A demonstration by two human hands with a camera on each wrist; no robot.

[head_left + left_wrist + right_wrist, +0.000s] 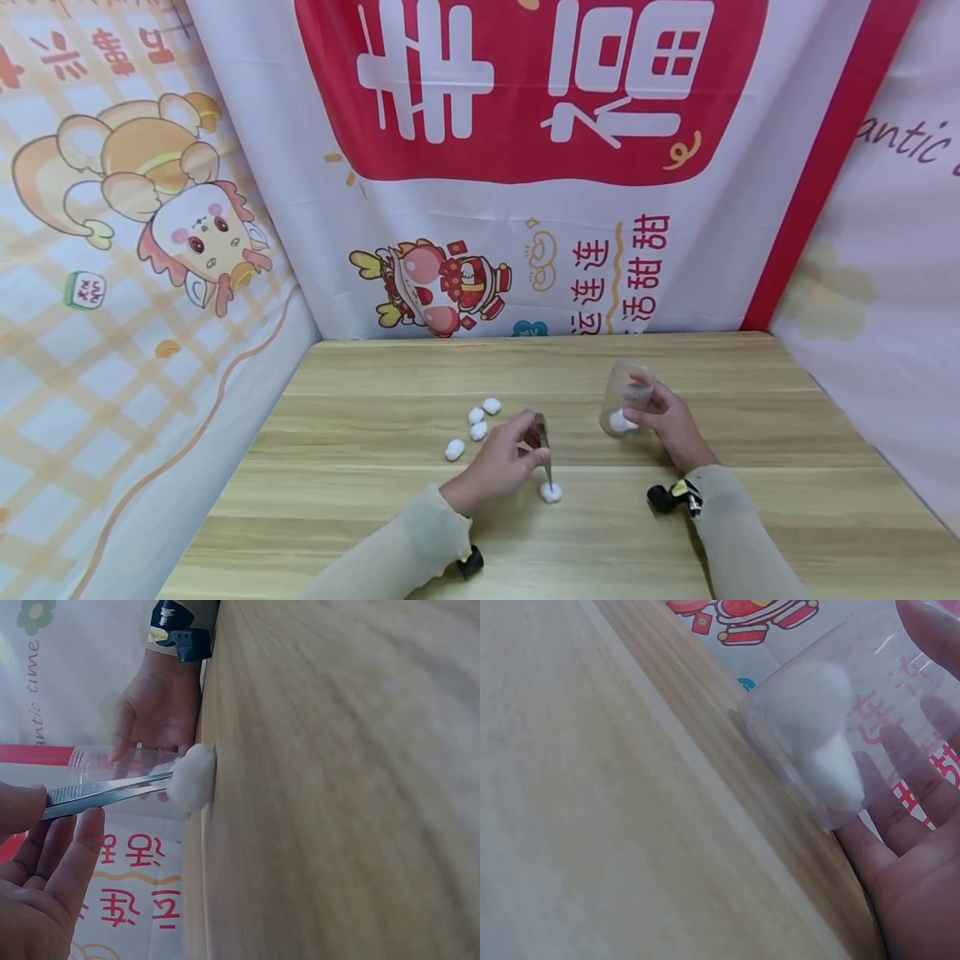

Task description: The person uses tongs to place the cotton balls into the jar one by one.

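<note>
Metal tweezers (112, 791) are pinched between the thumb and fingers of my left hand (501, 463). Their tips point down and touch a white cotton ball (551, 492) on the table; in the left wrist view the tips meet the ball's side. My right hand (675, 425) grips a clear plastic cup (628, 392) that stands upright on the table, fingers round its side. Inside the cup, white cotton balls (814, 712) lie at the bottom, seen through the wall in the right wrist view.
Several loose cotton balls (455, 450) lie on the wooden table (360, 517) to the left of my left hand. A printed cloth backdrop (300, 208) rises behind the table's far edge, with printed walls at both sides.
</note>
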